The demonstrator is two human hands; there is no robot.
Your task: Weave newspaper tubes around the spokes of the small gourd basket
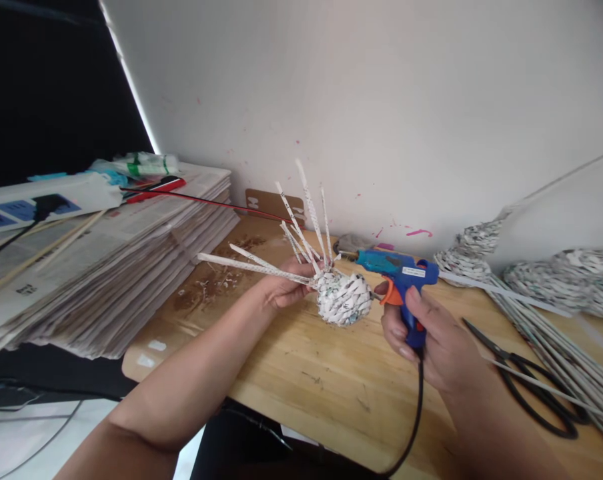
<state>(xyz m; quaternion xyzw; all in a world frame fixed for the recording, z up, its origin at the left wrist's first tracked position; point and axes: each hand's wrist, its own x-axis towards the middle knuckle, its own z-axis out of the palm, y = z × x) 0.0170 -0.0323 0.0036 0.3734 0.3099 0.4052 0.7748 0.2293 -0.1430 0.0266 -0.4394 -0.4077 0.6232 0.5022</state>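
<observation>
My left hand point(289, 283) is closed on a small woven paper piece point(344, 299), a rounded body of rolled newspaper strips. Several loose paper strips point(309, 200) fan out upward and to the left from its narrow end. A blue hot glue gun point(411, 273) with an orange trigger is gripped in my right hand point(431, 333), and a finger lies at the trigger. Its metal nozzle points left, over the top of the woven piece near the strips' base; whether it touches cannot be made out. The black cord hangs down from the handle.
Black scissors point(526, 373) and a bundle of rolled paper sticks point(546, 333) lie right on the wooden table point(301, 393). Other woven paper pieces point(474, 250) rest by the wall. At left, a power strip point(51, 200) sits on a tall newspaper stack point(181, 260).
</observation>
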